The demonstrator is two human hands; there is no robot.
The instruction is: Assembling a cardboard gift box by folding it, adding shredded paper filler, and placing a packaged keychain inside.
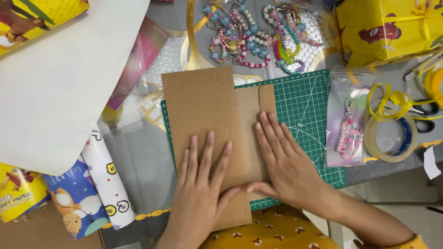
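Note:
A flat brown cardboard piece (203, 106) with folded flaps lies on a green cutting mat (309, 106). My left hand (200, 184) presses flat on its near half, fingers spread. My right hand (284, 159) lies flat on the right flap (251, 99), thumb stretched left toward the left hand. Neither hand grips anything; both palms press down on the cardboard.
Beaded keychains (251, 32) lie at the back. A bagged keychain (348, 127), a tape roll (392, 138), yellow ribbon and scissors (427, 113) sit to the right. A yellow gift box (387, 27) is back right. White paper (60, 78) and wrapping rolls (99, 180) lie left.

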